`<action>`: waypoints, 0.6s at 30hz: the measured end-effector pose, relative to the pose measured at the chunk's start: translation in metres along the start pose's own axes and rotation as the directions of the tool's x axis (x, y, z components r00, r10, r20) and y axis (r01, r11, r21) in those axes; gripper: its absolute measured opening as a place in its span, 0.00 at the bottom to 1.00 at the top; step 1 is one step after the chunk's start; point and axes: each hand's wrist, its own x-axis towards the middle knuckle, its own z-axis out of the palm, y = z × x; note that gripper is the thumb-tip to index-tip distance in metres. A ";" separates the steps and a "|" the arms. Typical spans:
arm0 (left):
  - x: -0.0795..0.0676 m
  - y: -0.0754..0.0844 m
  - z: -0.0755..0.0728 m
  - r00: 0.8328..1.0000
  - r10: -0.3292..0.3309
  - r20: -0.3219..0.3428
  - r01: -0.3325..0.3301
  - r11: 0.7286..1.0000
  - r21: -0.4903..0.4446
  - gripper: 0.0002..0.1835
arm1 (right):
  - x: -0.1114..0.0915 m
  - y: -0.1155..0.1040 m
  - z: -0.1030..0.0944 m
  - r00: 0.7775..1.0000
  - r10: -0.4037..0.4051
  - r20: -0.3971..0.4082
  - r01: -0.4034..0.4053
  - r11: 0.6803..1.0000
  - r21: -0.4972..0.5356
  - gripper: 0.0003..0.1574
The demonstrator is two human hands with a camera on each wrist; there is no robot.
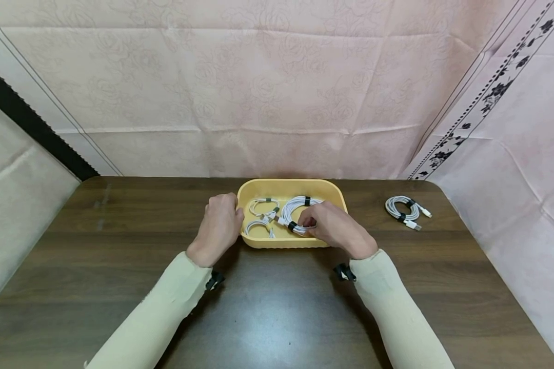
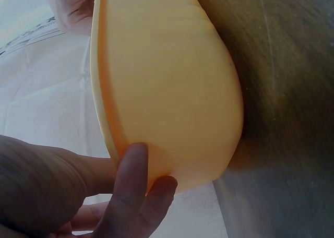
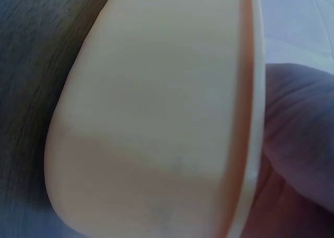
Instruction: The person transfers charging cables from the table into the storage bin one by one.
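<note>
A yellow plastic tray (image 1: 292, 243) with rounded corners sits near the back edge of the table. My left hand (image 1: 217, 225) grips its left end, with fingertips (image 2: 134, 162) against the outer wall below the rim. Inside the tray on the right lies a large coiled white cable (image 1: 288, 209) bound with black straps. My right hand (image 1: 337, 228) reaches over the front right rim and pinches this coil near its front strap; the fingertips are partly hidden. Two smaller white cables, an upper one (image 1: 255, 206) and a lower one (image 1: 248, 226), lie in the tray's left part.
Another coiled white cable (image 1: 402, 209) with black straps lies on the brown wooden table (image 1: 166, 215) to the right of the tray. Pale patterned cloth (image 1: 268, 92) hangs behind the table and at both sides.
</note>
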 end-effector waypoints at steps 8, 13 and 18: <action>0.000 0.000 0.000 1.000 0.002 -0.001 -0.002 1.000 0.001 0.09 | -0.001 0.000 0.000 1.000 0.017 -0.006 -0.017 1.000 0.014 0.13; -0.001 0.000 0.001 1.000 0.000 0.005 0.000 1.000 -0.003 0.08 | -0.002 0.000 0.000 1.000 0.031 0.000 -0.031 0.999 0.014 0.14; 0.000 0.000 0.000 1.000 -0.002 0.007 0.002 1.000 -0.005 0.08 | -0.002 0.001 -0.001 0.999 0.032 -0.001 -0.032 0.999 -0.001 0.14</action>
